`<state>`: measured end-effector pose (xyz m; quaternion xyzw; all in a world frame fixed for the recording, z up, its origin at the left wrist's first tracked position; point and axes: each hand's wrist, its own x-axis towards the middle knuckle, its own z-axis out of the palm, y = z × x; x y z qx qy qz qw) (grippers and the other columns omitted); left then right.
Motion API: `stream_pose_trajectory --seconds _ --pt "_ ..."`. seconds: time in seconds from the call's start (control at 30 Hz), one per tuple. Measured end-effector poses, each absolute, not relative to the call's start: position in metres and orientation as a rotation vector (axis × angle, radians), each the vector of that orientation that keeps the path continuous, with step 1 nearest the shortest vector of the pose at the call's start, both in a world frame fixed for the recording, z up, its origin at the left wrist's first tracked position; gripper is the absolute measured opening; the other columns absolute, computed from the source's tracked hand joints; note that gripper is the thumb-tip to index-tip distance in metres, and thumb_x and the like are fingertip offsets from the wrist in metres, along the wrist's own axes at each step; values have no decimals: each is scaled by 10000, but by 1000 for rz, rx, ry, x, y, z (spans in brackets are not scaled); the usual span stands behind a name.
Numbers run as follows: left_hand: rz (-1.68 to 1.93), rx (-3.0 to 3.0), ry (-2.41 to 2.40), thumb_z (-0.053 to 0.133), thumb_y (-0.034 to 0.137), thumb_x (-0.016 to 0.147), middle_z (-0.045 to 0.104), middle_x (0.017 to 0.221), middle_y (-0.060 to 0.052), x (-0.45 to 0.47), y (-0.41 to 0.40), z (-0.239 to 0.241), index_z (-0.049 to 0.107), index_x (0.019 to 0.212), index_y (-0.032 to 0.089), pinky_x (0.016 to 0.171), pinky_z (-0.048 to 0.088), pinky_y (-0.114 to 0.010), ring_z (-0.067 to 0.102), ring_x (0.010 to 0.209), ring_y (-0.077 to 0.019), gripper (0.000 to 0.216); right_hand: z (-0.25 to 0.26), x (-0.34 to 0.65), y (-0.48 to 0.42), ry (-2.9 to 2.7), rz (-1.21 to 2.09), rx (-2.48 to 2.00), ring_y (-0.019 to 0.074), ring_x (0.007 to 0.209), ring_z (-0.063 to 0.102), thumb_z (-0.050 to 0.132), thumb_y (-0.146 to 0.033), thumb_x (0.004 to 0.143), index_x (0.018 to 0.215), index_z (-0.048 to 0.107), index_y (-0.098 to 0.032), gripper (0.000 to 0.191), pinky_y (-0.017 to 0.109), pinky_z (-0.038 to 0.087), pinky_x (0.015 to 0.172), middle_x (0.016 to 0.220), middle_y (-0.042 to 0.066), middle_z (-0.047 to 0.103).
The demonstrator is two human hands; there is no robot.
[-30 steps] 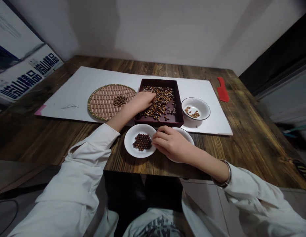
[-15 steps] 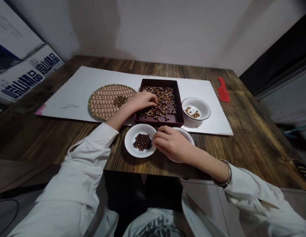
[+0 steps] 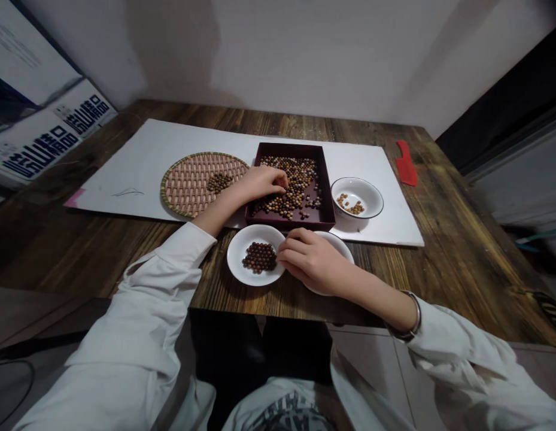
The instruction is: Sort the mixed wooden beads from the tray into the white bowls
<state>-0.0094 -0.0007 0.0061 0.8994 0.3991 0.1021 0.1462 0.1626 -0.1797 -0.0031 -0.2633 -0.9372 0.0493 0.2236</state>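
Observation:
My left hand (image 3: 260, 182) reaches into a dark maroon tray (image 3: 325, 182) of mixed brown and tan beads (image 3: 300, 179), its fingers curled and pinched among them. My right hand (image 3: 311, 260) rests with curled fingers over a white plate (image 3: 340, 242) near the table's front edge, hiding most of it. Beside it to the left, another white plate (image 3: 242, 260) holds a pile of dark brown beads (image 3: 258, 257). What the right fingers hold, if anything, is hidden.
A round woven tray (image 3: 188, 185) with a small heap of beads lies left of the maroon tray. A white bowl (image 3: 357, 194) with tan beads stands to the right. All sit on white paper (image 3: 138, 161) over a wooden table (image 3: 461, 251). A red tool (image 3: 406, 163) lies far right.
My left hand's fingers have curled in and shifted slightly right among the beads. My right hand has stayed put.

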Motion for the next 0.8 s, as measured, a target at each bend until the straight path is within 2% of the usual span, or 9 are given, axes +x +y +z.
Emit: stream_pose_trajectory --seconds 0.43,0.7,0.8 --pt "281 2609 1176 663 346 859 761 950 -19 -10 -2 6 736 1002 201 777 447 -252 671 874 -173 216 -3 163 -179 -2576 159 -717 241 958 512 462 -174 1005 950 670 -140 217 375 498 827 964 115 716" --pt "249 2853 1054 535 187 921 732 1058 -66 -1 -11 6 691 1055 185 882 457 -289 664 1004 -198 205 -3 164 -179 -2577 239 -734 239 1011 508 466 -158 999 975 657 -156 192 374 507 852 990 120 712" --pt "410 2739 914 552 192 913 711 1098 -69 1 -10 4 678 1035 165 912 464 -293 648 1026 -181 178 -3 164 -178 -2567 246 -738 241 998 507 460 -169 1005 968 664 -153 207 376 508 847 981 119 712"
